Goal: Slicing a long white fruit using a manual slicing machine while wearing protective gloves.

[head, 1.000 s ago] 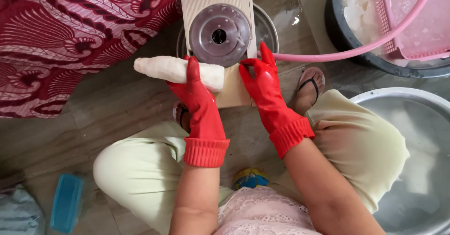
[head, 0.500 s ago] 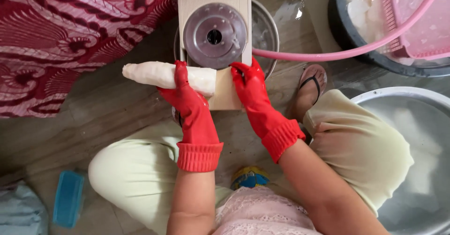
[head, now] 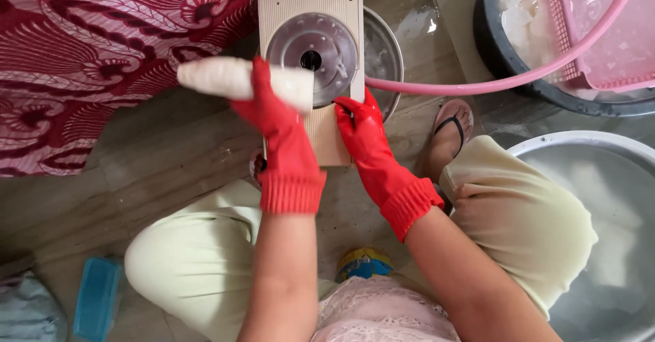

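A red patterned cloth [head: 89, 48] spreads across the upper left of the floor [head: 164, 158], while a large grey basin of cloudy water [head: 600, 246] fills the lower right corner. At upper right, a dark tub [head: 505, 55] holds a pink plastic basket [head: 600, 35], and a pink hose [head: 477, 86] curves across it toward the centre. A person in pale green trousers [head: 198, 267] squats over a beige slicer board [head: 310, 14] with a round metal blade disc [head: 312, 59], set over a steel bowl [head: 383, 52]. The left hand [head: 283, 127], in a red rubber glove, is clamped around a long white peeled root [head: 235, 82], held level just beside the disc's left edge. The right hand [head: 365, 134], also gloved in red, has its fingers closed on the board's right edge below the disc. A sandalled foot [head: 454, 134] rests near the bowl. A small blue container [head: 95, 308] lies at lower left.
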